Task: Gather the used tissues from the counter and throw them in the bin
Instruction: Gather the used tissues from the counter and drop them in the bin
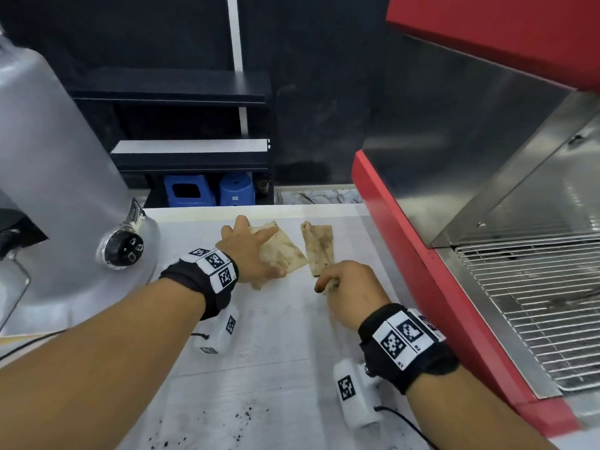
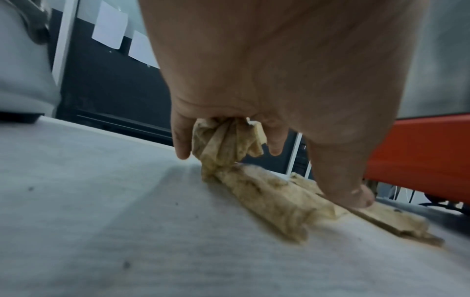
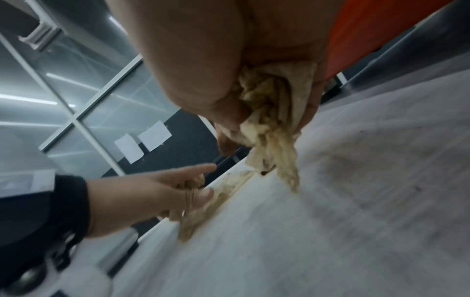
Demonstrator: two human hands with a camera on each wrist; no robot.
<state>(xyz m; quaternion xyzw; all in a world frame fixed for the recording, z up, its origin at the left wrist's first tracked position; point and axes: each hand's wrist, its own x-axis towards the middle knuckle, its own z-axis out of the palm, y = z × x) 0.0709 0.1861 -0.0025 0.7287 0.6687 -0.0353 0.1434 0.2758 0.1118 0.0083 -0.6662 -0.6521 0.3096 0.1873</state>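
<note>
Tissues, brown-stained and damp-looking, lie on the white table (image 1: 259, 336) near its far edge, between a big silver machine (image 1: 55, 177) on the left and a red-and-steel machine (image 1: 487, 190) on the right. I count two in the head view: the left tissue (image 1: 282, 251), a flattish sheet, and the right tissue (image 1: 319, 245), a narrower folded strip just beside it and not touching it. The left hand (image 1: 248, 251) rests on the left tissue, and the left wrist view shows its fingers (image 2: 182, 140) bunching one end up into the palm while the thumb (image 2: 356, 193) presses the rest flat against the table, so this hand is closed on the tissue only in part. The right hand (image 1: 349, 289) is curled tight round the near end of the right tissue; the right wrist view shows a wad in the fist with a twisted tail (image 3: 284, 160) trailing down to the table. The step in hand looks like the gathering itself, and to do it well each hand should draw the loose remainder into its fist before lifting, since wet paper pulled by one end is likely to tear or leave a scrap behind. Scrunching inward, not dragging, would also keep the stains from smearing. Dark specks (image 1: 240, 417) dot the near table. No bin is in view in any picture, so where the tissues go cannot be told.
</note>
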